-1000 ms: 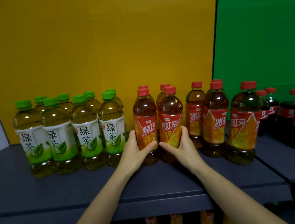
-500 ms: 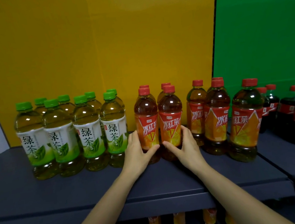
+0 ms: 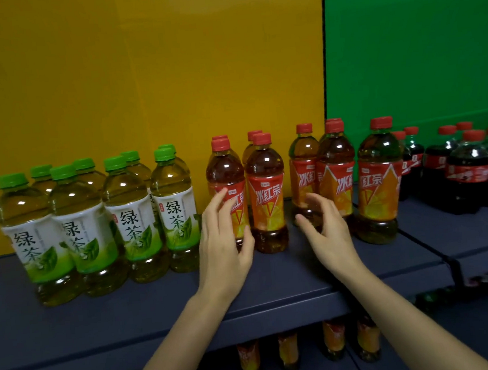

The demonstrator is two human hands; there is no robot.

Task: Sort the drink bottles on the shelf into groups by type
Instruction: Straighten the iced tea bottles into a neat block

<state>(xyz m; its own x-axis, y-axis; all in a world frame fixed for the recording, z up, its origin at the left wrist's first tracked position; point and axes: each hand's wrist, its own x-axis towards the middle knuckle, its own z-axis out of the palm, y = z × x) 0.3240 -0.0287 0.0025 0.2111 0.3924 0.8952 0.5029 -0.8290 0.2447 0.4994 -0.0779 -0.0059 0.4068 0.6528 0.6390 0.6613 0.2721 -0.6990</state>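
Several green tea bottles point(image 3: 127, 215) with green caps stand grouped at the left of the dark shelf point(image 3: 276, 297). Several iced red tea bottles point(image 3: 266, 194) with red caps and orange labels fill the middle. Dark cola bottles point(image 3: 468, 171) with red caps stand at the right. My left hand point(image 3: 223, 245) hovers in front of the leftmost red tea bottle point(image 3: 225, 171), fingers relaxed, holding nothing. My right hand point(image 3: 326, 227) floats with loosely curled fingers in front of the gap between two red tea bottles, also holding nothing.
A yellow back panel point(image 3: 144, 75) stands behind the teas, a green panel point(image 3: 413, 46) behind the colas. More red tea bottles point(image 3: 288, 350) show on the shelf below. A second shelf section point(image 3: 459, 234) begins at the right.
Both hands have let go of the two front red tea bottles and pulled back. My right hand has shifted to the right. The two bottles now stand further back.
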